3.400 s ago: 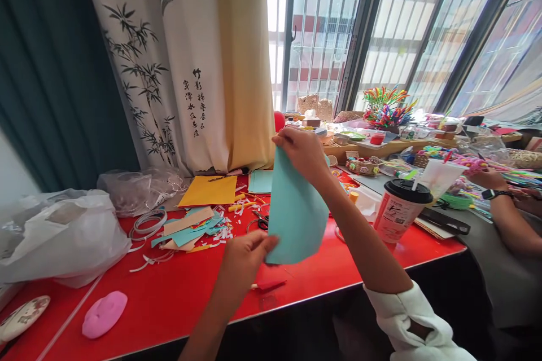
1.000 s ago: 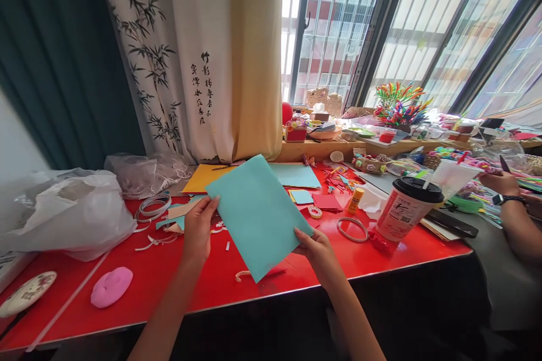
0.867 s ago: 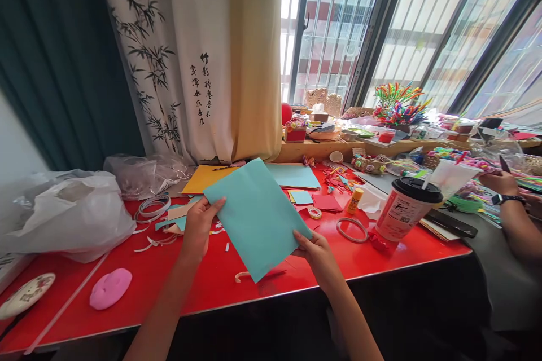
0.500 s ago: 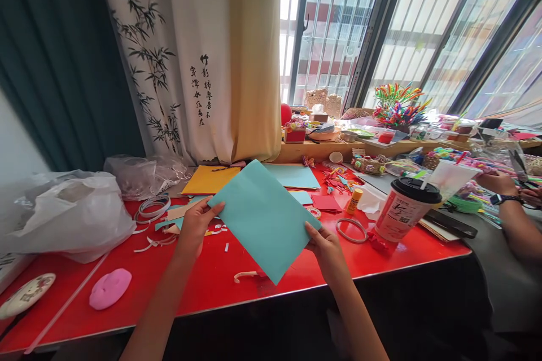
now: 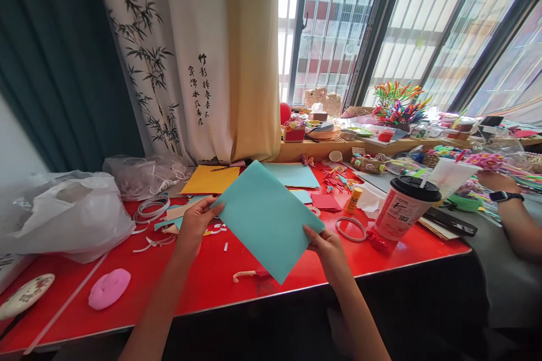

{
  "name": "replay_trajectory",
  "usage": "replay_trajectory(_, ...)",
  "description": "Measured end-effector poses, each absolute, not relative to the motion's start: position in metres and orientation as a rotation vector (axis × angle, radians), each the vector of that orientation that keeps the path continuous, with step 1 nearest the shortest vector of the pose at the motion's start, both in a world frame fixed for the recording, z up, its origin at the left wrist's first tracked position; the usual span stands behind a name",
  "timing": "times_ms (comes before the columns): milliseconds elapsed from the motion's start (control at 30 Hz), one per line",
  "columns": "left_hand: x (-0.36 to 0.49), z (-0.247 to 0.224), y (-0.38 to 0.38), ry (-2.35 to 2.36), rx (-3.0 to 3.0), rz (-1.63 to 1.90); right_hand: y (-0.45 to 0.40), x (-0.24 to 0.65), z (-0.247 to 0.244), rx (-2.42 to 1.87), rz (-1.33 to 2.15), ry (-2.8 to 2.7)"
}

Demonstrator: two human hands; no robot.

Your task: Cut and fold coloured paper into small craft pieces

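A square teal paper sheet [image 5: 266, 217] is held up above the red table [image 5: 212, 287], turned so that its corners point up, down and to the sides. My left hand [image 5: 195, 223] pinches its left corner between thumb and fingers. Its right corner is in the grip of my right hand [image 5: 326, 245], with the thumb on top and the other fingers partly hidden behind. Beyond the sheet lie yellow paper [image 5: 207, 180], more teal paper [image 5: 294, 175] and small red paper [image 5: 325, 202]. Paper scraps lie near my left hand.
A lidded cup [image 5: 402, 211], a glue stick [image 5: 354, 201] and a ring [image 5: 351, 229] stand or lie at the right. At the left are a white plastic bag [image 5: 71, 214] and pink clay [image 5: 109, 289]. Another person's hand [image 5: 499, 181] holds pink craft flowers.
The teal sheet has tilted slightly, its lower corner shifting a little right; both my hands keep hold. At the far right, the other person's scissors and second hand have left view, and pink flowers show.
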State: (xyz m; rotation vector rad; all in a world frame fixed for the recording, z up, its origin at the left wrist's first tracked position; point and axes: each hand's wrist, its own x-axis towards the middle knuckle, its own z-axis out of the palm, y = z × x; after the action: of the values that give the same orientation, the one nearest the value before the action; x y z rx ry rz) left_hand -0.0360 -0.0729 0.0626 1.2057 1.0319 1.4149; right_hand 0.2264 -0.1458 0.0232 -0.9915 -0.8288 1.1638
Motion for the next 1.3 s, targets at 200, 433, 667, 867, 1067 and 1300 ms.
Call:
replay_trajectory(200, -0.038, 0.06, -0.072, 1.034, 1.187, 1.366, -0.148, 0.227, 0.028, -1.029, 1.109, -0.82)
replay_trajectory(433, -0.027, 0.058, -0.083, 0.948, 0.954, 1.605, -0.146, 0.219, 0.028, -0.949, 1.219, -0.893)
replay_trajectory(667, 0.009, 0.048, -0.11, 0.896, 0.969, 1.607, -0.146, 0.199, 0.028, -0.891, 1.269, -0.934)
replay_trajectory(867, 0.009, 0.05, -0.121, 1.067, 1.756, 1.412, -0.144, 0.198, 0.031, -0.926, 1.203, -0.946)
replay_trajectory(1067, 0.01, 0.055, -0.129, 0.93, 2.902, 1.04, -0.146, 0.191, 0.035, -0.902, 1.254, -0.967)
replay_trajectory(1300, 0.023, 0.05, -0.13, 1.05, 3.188, 0.902, -0.149, 0.185, 0.036, -0.894, 1.298, -0.907)
